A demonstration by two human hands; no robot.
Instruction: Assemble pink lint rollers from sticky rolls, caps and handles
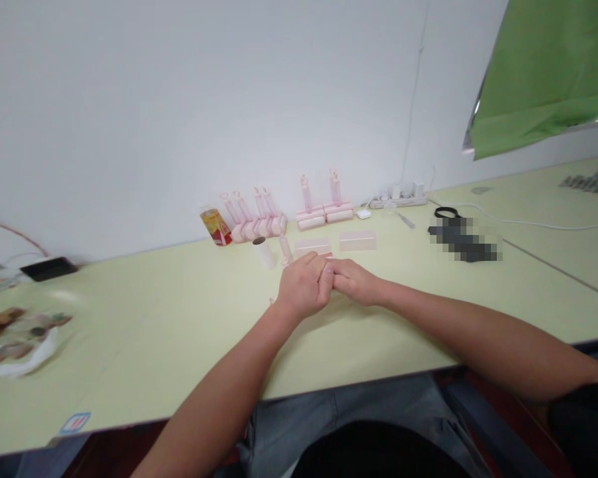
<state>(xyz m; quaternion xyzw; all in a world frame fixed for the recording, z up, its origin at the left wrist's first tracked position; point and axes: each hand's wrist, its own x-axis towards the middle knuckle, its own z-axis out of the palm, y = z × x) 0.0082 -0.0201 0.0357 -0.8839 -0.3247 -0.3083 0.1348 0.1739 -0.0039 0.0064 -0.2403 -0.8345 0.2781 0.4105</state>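
My left hand (305, 285) is closed, its fingers curled and thumb pressed down, over the near middle of the table. My right hand (357, 281) is closed too and touches it. What they hold between them is mostly hidden; only a small pinkish edge shows above the knuckles. Just beyond my hands are a white cylinder with a dark open top (264, 253), a slim pale pink tube (285, 248) and two translucent pinkish boxes, a left one (306, 247) and a right one (357, 240).
Pink pieces with clear pink tubes (259, 227) line the wall, with a second pair (325, 214) to their right. A yellow-red packet (216, 227), a power strip (398, 199) and a dark, partly pixelated object (461, 240) sit around them. A dark tray-like object (48, 268) is at left.
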